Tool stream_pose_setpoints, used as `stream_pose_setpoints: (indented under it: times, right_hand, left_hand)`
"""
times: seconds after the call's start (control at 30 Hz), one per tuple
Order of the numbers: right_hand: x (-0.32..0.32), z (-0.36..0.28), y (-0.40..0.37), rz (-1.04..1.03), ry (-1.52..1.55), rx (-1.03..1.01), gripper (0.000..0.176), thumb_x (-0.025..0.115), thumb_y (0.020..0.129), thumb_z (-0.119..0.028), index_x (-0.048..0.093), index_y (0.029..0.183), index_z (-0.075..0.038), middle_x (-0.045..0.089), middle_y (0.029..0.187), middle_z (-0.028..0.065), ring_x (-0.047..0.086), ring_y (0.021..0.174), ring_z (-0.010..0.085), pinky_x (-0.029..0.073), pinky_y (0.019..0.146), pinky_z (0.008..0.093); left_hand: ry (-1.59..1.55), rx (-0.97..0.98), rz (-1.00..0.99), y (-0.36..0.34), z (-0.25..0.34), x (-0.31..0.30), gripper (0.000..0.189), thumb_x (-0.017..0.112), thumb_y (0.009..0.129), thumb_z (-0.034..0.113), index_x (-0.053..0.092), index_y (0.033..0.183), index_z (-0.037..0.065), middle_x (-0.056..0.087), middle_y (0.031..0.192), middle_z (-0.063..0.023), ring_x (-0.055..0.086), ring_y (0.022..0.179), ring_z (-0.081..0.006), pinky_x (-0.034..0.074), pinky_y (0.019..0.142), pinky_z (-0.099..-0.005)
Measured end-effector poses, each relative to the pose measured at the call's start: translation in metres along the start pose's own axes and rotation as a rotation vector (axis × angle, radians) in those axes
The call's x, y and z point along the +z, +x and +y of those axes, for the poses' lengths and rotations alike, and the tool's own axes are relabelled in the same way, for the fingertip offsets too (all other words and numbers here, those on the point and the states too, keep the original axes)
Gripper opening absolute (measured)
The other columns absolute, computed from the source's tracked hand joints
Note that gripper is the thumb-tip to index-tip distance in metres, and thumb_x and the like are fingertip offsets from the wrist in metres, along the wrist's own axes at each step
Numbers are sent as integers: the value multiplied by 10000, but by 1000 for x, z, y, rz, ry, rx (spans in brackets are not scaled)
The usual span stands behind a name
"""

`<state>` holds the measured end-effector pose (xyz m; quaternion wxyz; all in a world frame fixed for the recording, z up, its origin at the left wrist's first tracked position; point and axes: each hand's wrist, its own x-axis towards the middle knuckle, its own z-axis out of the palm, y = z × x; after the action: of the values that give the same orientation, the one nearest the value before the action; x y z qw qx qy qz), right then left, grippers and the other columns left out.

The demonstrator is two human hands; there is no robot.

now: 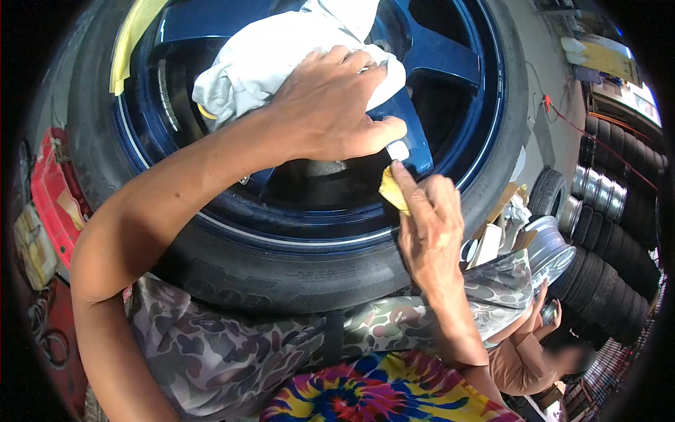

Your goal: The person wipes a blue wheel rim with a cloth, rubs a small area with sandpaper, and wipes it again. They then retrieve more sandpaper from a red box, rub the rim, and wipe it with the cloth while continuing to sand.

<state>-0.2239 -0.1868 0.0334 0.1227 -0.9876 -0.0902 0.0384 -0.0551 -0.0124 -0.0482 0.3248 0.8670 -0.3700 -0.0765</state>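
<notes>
A blue spoked wheel rim (450,60) sits inside a black tire (295,281) in front of me. My left hand (334,105) rests on a bunched white cloth (260,53) over the middle of the rim, fingers curled on it and thumb stretched along a spoke. Beside that thumb is a small white patch (398,150) on the spoke. My right hand (429,218) pinches a folded yellow piece (392,190), with a fingertip at the lower edge of the white patch. Yellow tape (133,42) lies along the rim's upper left edge.
A red tray (56,190) is at the left. Stacked tires (612,239) and silver rims (598,191) stand at the right. A person in a brown shirt (520,366) sits at the lower right. Camouflage-covered legs (232,344) are below the tire.
</notes>
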Motion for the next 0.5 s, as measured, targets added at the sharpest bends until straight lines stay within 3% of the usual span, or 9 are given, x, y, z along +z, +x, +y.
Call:
stream_pose_setpoints:
  times: [0.1,0.5]
  right_hand:
    - [-2,7,4,8,-92,90,678,766,776,57,658,1444,21,523,980,123,545,899,309,458,814,441]
    - [-3,7,6,17,-127,32,641,756,799,55,670,1433,9,507,944,110,531,879,297,432,793,427]
  left_hand:
    - [-6,14,12,0,-1,0,692,712,870,403,666,1345,-98,678,1358,-258,627,1252,-394,459,1125,-486]
    - [-7,12,1,0,0,-1,697,707,859,394,664,1341,-107,672,1355,-270,622,1262,-403,458,1121,-496]
